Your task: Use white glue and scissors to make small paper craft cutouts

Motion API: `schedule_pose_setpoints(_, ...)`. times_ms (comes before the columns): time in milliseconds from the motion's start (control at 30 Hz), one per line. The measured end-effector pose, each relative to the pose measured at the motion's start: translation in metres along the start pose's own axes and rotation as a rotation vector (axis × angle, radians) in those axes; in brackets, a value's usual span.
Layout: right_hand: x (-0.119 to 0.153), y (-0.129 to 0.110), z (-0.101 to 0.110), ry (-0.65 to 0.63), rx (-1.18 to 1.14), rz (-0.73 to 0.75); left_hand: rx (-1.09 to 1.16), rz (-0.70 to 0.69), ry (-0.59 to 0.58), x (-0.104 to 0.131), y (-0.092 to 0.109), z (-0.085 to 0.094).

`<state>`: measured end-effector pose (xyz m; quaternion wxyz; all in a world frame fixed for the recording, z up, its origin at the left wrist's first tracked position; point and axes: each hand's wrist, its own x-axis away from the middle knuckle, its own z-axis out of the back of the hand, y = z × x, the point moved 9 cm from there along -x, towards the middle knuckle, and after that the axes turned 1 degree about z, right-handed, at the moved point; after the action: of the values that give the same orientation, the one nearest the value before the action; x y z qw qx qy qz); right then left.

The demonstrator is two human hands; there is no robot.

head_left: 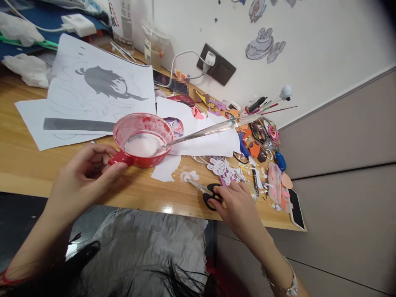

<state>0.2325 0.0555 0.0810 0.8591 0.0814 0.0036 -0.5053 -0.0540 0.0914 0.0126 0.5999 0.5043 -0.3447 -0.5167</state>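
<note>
My left hand pinches the short handle of a red bowl and holds it at the desk's front side. White paste lies in the bowl, and a long metal utensil leans out of it toward the upper right; its end in the paste is hidden. My right hand has its fingers closed on the black handles of a pair of scissors. The scissor tips touch or hover over a white smear on the wood; I cannot tell which. Beside the scissors lies a paper rabbit cutout.
Printed sheets cover the desk at the left. Behind stand a bottle and a plastic cup. Paper scraps, pens and cables clutter the right side, with a white-edged device at the corner. A wall socket holds a charger.
</note>
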Motion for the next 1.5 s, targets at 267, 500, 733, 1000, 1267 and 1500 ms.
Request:
schedule_pose_setpoints(267, 0.015, 0.006, 0.016, 0.11, 0.088, 0.015, 0.023, -0.006, -0.014, 0.001, 0.004, -0.001)
schedule_pose_setpoints(500, 0.023, -0.007, 0.01, 0.085, 0.199, 0.132, -0.014, 0.003, 0.015, 0.001, -0.004, -0.001)
schedule_pose_setpoints(733, 0.025, -0.012, 0.008, 0.131, 0.281, 0.174, -0.027, -0.014, 0.035, 0.003, -0.003, 0.002)
schedule_pose_setpoints(1000, 0.024, -0.016, 0.008, 0.175, 0.322, 0.193, -0.019, 0.016, 0.012, 0.001, -0.008, 0.001)
schedule_pose_setpoints(1267, 0.029, -0.012, 0.01, 0.208, 0.293, 0.152, -0.025, 0.001, 0.016, 0.002, -0.008, 0.002)
schedule_pose_setpoints(1500, 0.038, 0.007, 0.026, 0.263, 0.236, 0.031, -0.082, -0.025, 0.023, -0.001, -0.016, 0.003)
